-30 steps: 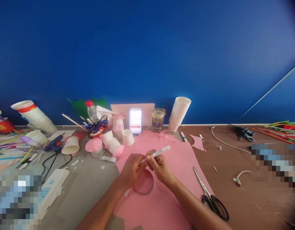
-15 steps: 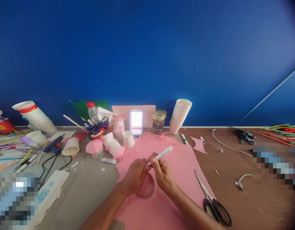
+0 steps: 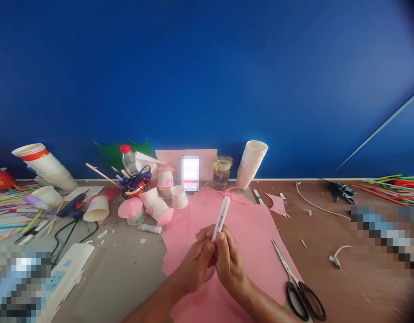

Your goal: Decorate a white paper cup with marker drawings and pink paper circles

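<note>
Surveying backdrop: a blue-painted wall (image 3: 207, 80) rises beyond the far edge of the pink paper sheet (image 3: 257, 237).

Work surface: a brown wooden tabletop (image 3: 331, 229) extends right of the sheet, and a grey tabletop (image 3: 122, 264) extends left of it.

Items around sheet: a stack of white paper cups (image 3: 251, 163) and a glass jar (image 3: 222, 172) stand beyond its far edge. Pink-topped paper cups (image 3: 131, 211) lie just left of it, with a hot glue gun (image 3: 74, 208) farther left. Black-handled scissors (image 3: 297, 287) lie along its lower right edge.

Hands: the left hand (image 3: 195, 269) and right hand (image 3: 230, 264) are both above the sheet, curled inward and gripping, not released.

Held item: a white marker (image 3: 221, 219) stands nearly upright above the sheet's middle, its lower barrel pinched between the fingers of both hands. Whether its cap is on cannot be told.

Step in hand, judged: the marker is being handled off the paper, and no mark is being made.

Next-move need, judged: any marking would call for an exposed tip and contact with the sheet.
</note>
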Motion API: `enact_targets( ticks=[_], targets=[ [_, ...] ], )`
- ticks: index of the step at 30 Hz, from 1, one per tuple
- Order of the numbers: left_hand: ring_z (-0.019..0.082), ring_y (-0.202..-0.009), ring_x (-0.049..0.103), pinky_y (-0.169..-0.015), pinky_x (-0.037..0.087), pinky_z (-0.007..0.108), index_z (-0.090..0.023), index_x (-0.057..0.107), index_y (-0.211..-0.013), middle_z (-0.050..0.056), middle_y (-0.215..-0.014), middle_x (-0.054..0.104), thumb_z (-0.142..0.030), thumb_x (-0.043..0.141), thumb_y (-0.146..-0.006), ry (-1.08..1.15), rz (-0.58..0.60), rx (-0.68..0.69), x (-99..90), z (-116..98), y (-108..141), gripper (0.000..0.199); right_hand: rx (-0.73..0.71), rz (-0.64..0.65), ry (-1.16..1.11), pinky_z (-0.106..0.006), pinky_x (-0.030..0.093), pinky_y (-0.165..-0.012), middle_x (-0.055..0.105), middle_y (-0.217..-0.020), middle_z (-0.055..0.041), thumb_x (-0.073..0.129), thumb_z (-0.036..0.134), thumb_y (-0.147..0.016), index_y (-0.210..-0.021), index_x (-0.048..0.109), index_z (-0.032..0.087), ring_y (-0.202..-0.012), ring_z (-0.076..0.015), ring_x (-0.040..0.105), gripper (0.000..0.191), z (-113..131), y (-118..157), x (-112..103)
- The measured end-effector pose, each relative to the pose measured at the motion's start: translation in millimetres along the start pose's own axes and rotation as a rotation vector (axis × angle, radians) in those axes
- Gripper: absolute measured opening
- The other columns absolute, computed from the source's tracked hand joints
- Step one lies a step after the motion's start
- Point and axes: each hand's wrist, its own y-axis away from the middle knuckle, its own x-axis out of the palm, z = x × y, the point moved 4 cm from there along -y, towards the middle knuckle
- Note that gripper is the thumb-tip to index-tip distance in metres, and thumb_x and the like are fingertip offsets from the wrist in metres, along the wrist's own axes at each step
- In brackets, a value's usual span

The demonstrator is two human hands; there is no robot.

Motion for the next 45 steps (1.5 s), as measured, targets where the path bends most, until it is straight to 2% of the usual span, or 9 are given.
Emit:
enact_targets(
  ticks=[8,15,17,19,21,23,28,42,45],
  targets=[
    [0.015,-0.068,0.048,-0.066,0.042,0.029,-0.019,0.053,-0.105,0.001,-0.075,0.053,-0.054,0.036,-0.09,0.008,-0.149,0.046,17.2,-12.3,3.8,0.041,-0.046,-0.076,0.23,-0.026,0.048,-0.054,0.06,-0.064,-0.0019,0.03,0.047,-0.095,-0.075,0.051,0.022,-0.054,-0.0141,0.055,0.039,7.5,-1.2,-6.0],
    [0.006,-0.045,0.031,-0.046,0.027,0.02,-0.02,0.052,-0.099,-0.008,-0.056,0.039,-0.053,0.046,-0.087,0.349,-0.145,-0.14,21.0,-2.7,-0.3,0.036,0.101,-0.15,0.212,-0.024,0.046,-0.051,0.06,-0.059,-0.0014,0.034,0.054,-0.091,-0.068,0.049,0.021,-0.051,-0.0132,0.053,0.043,7.7,-6.2,-7.8],
    [0.005,-0.041,0.026,-0.043,0.023,0.019,-0.019,0.051,-0.081,-0.009,-0.05,0.035,-0.057,0.052,-0.082,0.507,-0.074,-0.156,20.9,-0.6,-2.7,0.038,0.176,-0.137,0.113,-0.023,0.046,-0.051,0.063,-0.064,-0.0024,0.038,0.053,-0.09,-0.067,0.05,0.02,-0.05,-0.0117,0.052,0.042,7.9,-8.4,-9.6],
    [0.005,-0.037,0.023,-0.041,0.024,0.018,-0.019,0.043,-0.064,-0.01,-0.042,0.029,-0.063,0.052,-0.078,0.697,0.098,-0.15,23.3,-2.1,-5.0,0.047,0.276,-0.019,-0.057,-0.023,0.046,-0.051,0.068,-0.076,-0.004,0.042,0.051,-0.09,-0.071,0.053,0.019,-0.046,-0.0086,0.05,0.039,9.3,-10.9,-7.7],
    [0.006,-0.033,0.022,-0.04,0.029,0.02,-0.02,0.038,-0.058,-0.01,-0.037,0.025,-0.065,0.05,-0.078,0.835,0.288,-0.149,26.5,-5.4,-5.3,0.05,0.358,0.146,-0.242,-0.023,0.047,-0.052,0.07,-0.083,-0.0056,0.047,0.049,-0.088,-0.076,0.056,0.018,-0.043,-0.0069,0.05,0.035,12.4,-12.2,-2.7],
    [0.007,-0.031,0.023,-0.041,0.033,0.021,-0.02,0.039,-0.059,-0.011,-0.035,0.025,-0.063,0.05,-0.079,0.895,0.363,-0.138,27.9,-7.1,-5.1,0.049,0.374,0.202,-0.353,-0.024,0.048,-0.055,0.07,-0.082,-0.006,0.049,0.049,-0.087,-0.077,0.056,0.018,-0.046,-0.0084,0.054,0.034,15.2,-12.7,0.2],
    [0.006,-0.028,0.015,-0.035,0.026,0.018,-0.021,0.037,-0.062,-0.012,-0.034,0.026,-0.063,0.046,-0.081,0.963,0.26,-0.108,31.8,-2.9,-4.4,0.047,0.354,-0.006,-0.278,-0.024,0.048,-0.057,0.069,-0.071,-0.003,0.044,0.046,-0.091,-0.071,0.049,0.02,-0.057,-0.0132,0.061,0.033,7.4,-9.8,-1.6],
    [0.005,-0.025,0.011,-0.032,0.02,0.017,-0.022,0.028,-0.06,-0.013,-0.03,0.023,-0.07,0.055,-0.07,0.928,0.15,-0.272,36.9,2.3,-2.8,0.056,0.437,-0.106,-0.119,-0.022,0.043,-0.048,0.066,-0.062,-0.0009,0.039,0.051,-0.09,-0.068,0.047,0.02,-0.049,-0.0122,0.056,0.038,6.5,-9.8,-3.5],
    [0.004,-0.028,0.014,-0.035,0.021,0.018,-0.022,0.032,-0.062,-0.013,-0.032,0.024,-0.072,0.055,-0.068,0.846,0.066,-0.33,31.8,-0.4,-4.8,0.055,0.43,-0.154,-0.094,-0.022,0.041,-0.044,0.066,-0.06,-0.0009,0.041,0.055,-0.087,-0.068,0.046,0.021,-0.044,-0.0119,0.054,0.04,6.2,-14.3,-5.2]
  ],
)
